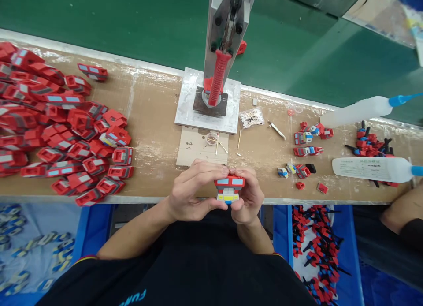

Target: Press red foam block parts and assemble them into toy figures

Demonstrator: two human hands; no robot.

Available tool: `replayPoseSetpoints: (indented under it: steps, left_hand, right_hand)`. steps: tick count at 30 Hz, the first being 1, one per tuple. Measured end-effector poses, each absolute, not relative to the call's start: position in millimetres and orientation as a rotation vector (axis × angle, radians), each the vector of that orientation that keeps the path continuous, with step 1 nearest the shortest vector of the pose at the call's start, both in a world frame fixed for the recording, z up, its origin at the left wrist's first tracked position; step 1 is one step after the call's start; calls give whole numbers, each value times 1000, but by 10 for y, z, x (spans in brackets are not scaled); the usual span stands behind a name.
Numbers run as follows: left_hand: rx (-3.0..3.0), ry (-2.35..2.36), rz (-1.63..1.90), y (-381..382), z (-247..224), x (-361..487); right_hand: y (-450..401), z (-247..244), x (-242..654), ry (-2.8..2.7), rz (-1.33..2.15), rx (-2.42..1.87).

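Observation:
A red toy part [230, 181] with light blue windows and a yellow, white and blue lower section is held between both hands over the table's front edge. My left hand [198, 189] grips its left side, fingers along the top and thumb at the lower corner. On the right side, my right hand [247, 195] closes round the same part, with its thumb low on the front. Beyond the hands is a hand press [220, 76] with a red handle, on a pale metal plate [187, 107].
Many red parts [62, 121] are piled at the left. Cotton swabs [251, 117], tweezers [276, 130], small assembled pieces [307, 151] and two bottles [370, 169] lie at the right. Blue bins [345, 248] stand below the front edge. Another person's arm [401, 209] is at far right.

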State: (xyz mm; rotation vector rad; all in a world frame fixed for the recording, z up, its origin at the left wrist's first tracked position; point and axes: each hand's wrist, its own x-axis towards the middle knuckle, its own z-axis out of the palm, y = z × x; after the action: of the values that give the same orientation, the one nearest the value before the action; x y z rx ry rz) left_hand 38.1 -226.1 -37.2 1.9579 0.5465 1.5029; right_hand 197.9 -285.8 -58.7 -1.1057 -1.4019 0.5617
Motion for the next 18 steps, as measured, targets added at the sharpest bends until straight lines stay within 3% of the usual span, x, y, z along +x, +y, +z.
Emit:
replayPoseSetpoints:
  steps: [5,10,18]
  left_hand:
    - [2007,543,1442,-2165,-289,302]
    - [1998,544,1434,-2117,-260,253]
    - [1969,601,1463,-2166,-294,269]
  right_hand:
    - [-2747,-594,2066,-1454,677,-1074]
    - [-2631,-532,2102,-1614,546,-1067]
    - [-2697,-587,1957,-1422,661,-1039]
